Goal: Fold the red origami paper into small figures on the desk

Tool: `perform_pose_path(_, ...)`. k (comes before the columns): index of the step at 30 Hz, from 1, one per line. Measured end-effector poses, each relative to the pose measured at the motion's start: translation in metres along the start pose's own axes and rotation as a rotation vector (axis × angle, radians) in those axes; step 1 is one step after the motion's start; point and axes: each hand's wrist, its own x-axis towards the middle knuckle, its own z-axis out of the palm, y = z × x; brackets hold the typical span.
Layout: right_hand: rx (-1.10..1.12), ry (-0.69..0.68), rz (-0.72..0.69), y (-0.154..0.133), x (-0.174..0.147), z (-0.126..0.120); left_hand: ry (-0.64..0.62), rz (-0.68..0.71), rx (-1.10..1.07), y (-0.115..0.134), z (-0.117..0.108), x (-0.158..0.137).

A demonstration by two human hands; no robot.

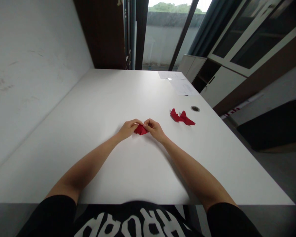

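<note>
A small piece of folded red paper [141, 130] is between my two hands, just above or on the white table. My left hand [128, 128] pinches its left side, with the fingers curled over the top. On the other side, my right hand [155, 128] grips the upper right edge between thumb and forefinger. The fingers hide part of the folds. To the right lie two red origami figures, one on the left [175, 116] and one on the right [186, 119], touching or nearly touching, with pointed tips sticking up.
The white table [108, 98] meets a wall [39, 59] on the left. White paper sheets [181, 85] lie at its far right corner. A round cable hole [195, 108] is near the right edge. Cabinets [223, 85] stand beyond, and a glass door [166, 39] is behind.
</note>
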Motion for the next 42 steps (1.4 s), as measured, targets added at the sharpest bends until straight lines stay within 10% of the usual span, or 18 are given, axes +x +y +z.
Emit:
perform_pose_path(33,0.320,-0.075,0.177,-0.015,0.000,-0.001,-0.167,-0.101,-0.470,-0.007,-0.009,0.003)
perform_pose_path(42,0.320,-0.367,0.302,-0.022,-0.002,-0.017,-0.182,-0.083,-0.389,-0.005,-0.019,0.004)
